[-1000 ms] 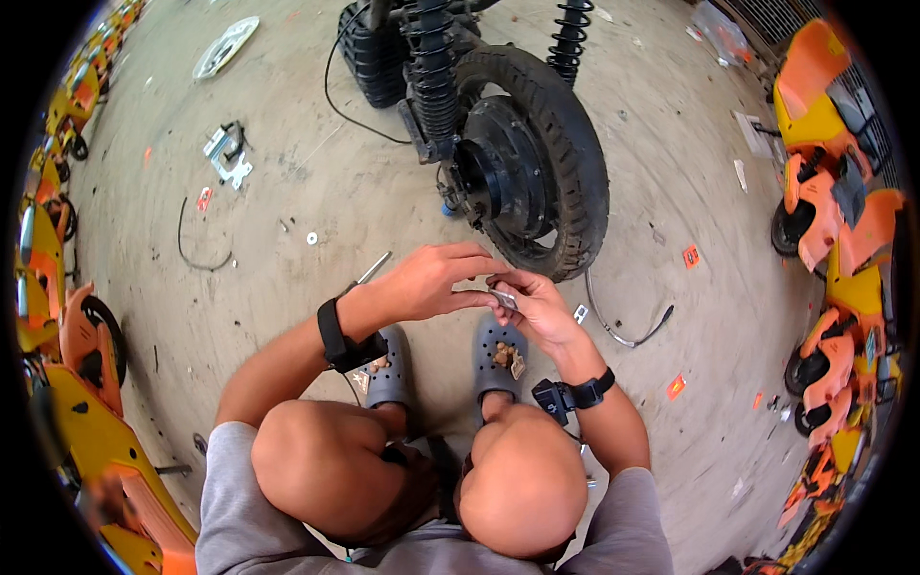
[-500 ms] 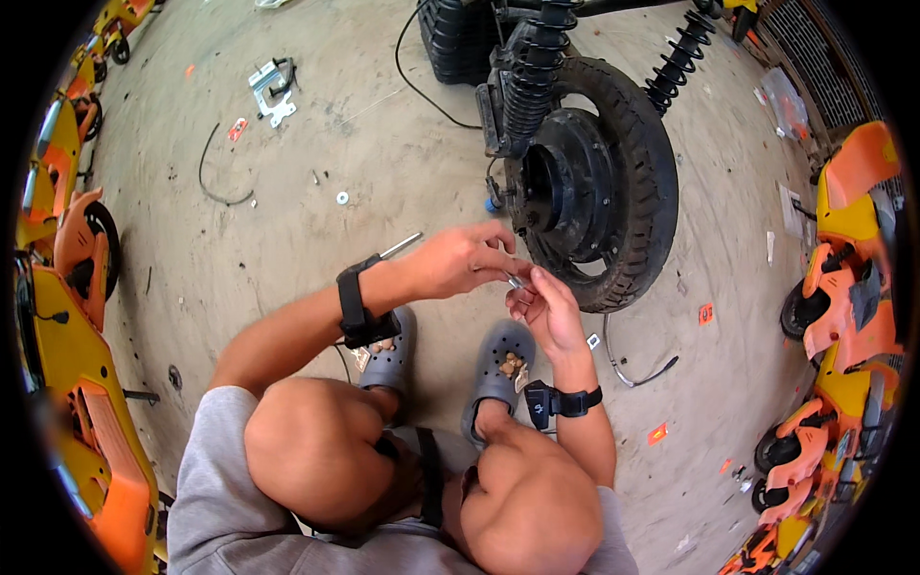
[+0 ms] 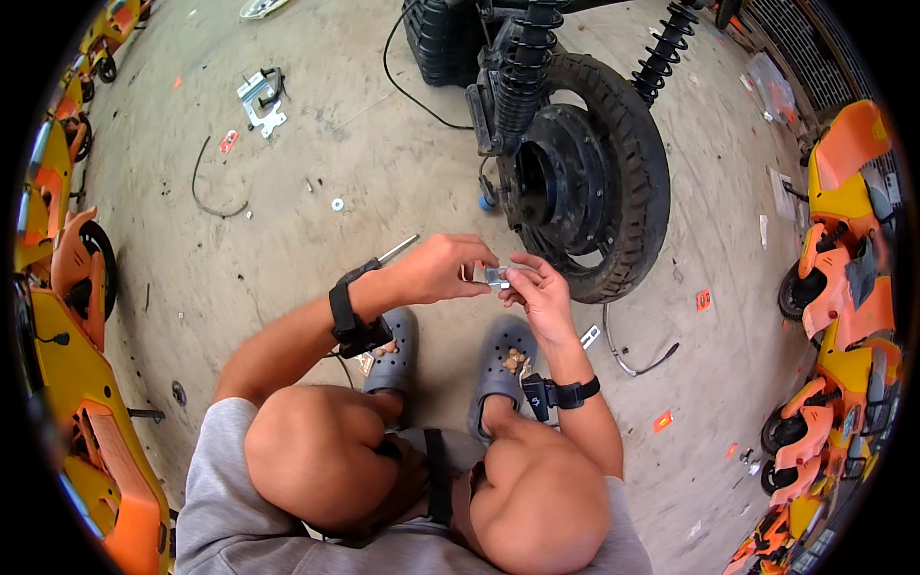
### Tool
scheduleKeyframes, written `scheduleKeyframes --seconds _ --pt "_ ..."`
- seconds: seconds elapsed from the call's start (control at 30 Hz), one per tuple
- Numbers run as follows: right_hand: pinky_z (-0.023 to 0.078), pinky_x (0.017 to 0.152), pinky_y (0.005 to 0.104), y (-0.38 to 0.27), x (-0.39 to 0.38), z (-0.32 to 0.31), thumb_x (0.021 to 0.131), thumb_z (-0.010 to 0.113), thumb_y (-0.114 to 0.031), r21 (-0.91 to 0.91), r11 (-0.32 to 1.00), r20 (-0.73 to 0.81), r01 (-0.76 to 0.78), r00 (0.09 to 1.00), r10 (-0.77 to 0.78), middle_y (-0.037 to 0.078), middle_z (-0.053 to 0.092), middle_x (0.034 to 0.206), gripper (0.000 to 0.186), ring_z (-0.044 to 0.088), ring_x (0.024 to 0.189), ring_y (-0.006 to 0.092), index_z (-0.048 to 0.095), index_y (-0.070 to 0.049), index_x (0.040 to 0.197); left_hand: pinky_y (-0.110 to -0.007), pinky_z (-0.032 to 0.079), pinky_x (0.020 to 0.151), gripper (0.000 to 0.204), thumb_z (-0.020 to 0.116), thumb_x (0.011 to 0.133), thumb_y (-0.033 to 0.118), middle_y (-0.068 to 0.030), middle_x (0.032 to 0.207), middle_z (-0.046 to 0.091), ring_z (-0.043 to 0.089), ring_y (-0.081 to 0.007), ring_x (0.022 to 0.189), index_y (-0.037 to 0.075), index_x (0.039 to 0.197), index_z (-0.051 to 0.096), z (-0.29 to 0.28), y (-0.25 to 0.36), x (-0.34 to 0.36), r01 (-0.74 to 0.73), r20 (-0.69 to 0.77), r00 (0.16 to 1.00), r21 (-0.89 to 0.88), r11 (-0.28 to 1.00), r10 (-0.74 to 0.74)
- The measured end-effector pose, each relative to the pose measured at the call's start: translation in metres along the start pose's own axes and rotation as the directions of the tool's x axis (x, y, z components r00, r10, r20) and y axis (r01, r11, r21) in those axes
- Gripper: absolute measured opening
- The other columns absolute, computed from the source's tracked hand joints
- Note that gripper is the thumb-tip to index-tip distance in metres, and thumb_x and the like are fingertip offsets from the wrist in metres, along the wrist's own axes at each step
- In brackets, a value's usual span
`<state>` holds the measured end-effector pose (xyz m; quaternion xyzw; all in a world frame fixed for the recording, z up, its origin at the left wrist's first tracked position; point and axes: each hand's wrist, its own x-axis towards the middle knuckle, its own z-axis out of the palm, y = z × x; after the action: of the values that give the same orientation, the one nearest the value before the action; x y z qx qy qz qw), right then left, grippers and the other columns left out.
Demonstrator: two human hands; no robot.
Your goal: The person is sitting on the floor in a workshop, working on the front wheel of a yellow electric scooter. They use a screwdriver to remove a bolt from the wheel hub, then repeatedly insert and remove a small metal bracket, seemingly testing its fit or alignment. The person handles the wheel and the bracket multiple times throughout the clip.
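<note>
Pinching a small metal part (image 3: 495,277) in the head view, the right hand (image 3: 541,295) has its thumb and fingers closed on the right edge of it. The left hand (image 3: 443,269) is at the left edge, its thumb and fingers curved and a little apart; whether it also grips the part, I cannot tell. Both hands are above the floor (image 3: 287,278), on the near side of a black wheel (image 3: 653,182).

Beyond the left wrist, a metal rod (image 3: 399,249) points toward far right. Farther left are a washer (image 3: 337,205), a curved black hose (image 3: 195,182) and a bracket (image 3: 257,100). Right of the right hand, a cable (image 3: 661,357) lies bent. Orange and yellow scooters (image 3: 826,254) stand along the left and right sides.
</note>
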<state>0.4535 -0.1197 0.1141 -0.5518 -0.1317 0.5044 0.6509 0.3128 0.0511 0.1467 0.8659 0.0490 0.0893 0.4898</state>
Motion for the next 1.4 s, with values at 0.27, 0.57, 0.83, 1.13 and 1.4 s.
scheduleKeyframes --seconds 0.27,0.57,0.83,1.13,1.4 --pt "0.051 0.063 0.0250 -0.009 0.010 0.001 0.093 0.067 -0.013 -0.131 0.989 0.100 0.073 0.993 -0.060 0.007 0.071 0.092 0.022 0.063 0.071 0.0107 0.068 0.004 0.107 -0.028 0.058 0.064 0.027 0.070 0.091 0.014 -0.0129 0.087 0.071 0.068 -0.0149 0.071 -0.008 0.105 0.067 -0.009 -0.007 0.006 0.474 0.218 0.879 -0.478 0.739 -0.423" --pt "0.053 0.067 0.0255 -0.003 0.008 0.004 0.096 0.065 -0.016 -0.014 0.996 0.006 0.091 0.996 -0.091 0.008 0.069 0.096 0.030 0.063 0.075 0.0102 0.062 0.004 0.118 -0.032 0.058 0.067 0.023 0.069 0.092 0.014 -0.0141 0.091 0.069 0.068 -0.0184 0.076 -0.005 0.106 0.063 0.007 -0.018 0.002 0.481 0.254 0.855 -0.715 0.507 -0.453" --pt "0.047 0.063 0.0213 -0.002 -0.001 0.020 0.082 0.078 -0.007 -0.503 0.777 -0.092 0.379 0.870 -0.484 0.003 0.064 0.093 0.023 0.061 0.073 0.0077 0.071 0.004 0.102 -0.033 0.056 0.072 0.026 0.067 0.095 0.020 -0.0076 0.096 0.067 0.066 -0.0180 0.086 0.001 0.112 0.063 0.029 -0.032 0.017 0.348 0.241 0.873 -0.917 0.197 -0.424" --pt "0.046 0.060 0.0211 0.004 0.012 0.019 0.083 0.077 -0.007 -0.537 0.754 -0.152 0.379 0.836 -0.528 0.003 0.067 0.085 0.020 0.059 0.067 0.0064 0.071 0.002 0.100 -0.032 0.056 0.073 0.021 0.064 0.096 0.019 -0.0073 0.096 0.068 0.065 -0.0168 0.084 0.001 0.108 0.066 0.042 -0.044 0.030 0.280 0.200 0.898 -0.947 0.159 -0.392" --pt "0.046 0.058 0.0213 0.009 0.024 0.023 0.083 0.077 -0.009 -0.518 0.778 -0.215 0.354 0.827 -0.520 0.003 0.070 0.087 0.021 0.059 0.065 0.0057 0.072 0.001 0.101 -0.030 0.055 0.070 0.034 0.062 0.097 0.018 -0.0092 0.098 0.069 0.066 -0.0167 0.078 -0.001 0.125 0.058 0.036 -0.050 0.034 0.270 0.145 0.887 -0.932 0.240 -0.438"
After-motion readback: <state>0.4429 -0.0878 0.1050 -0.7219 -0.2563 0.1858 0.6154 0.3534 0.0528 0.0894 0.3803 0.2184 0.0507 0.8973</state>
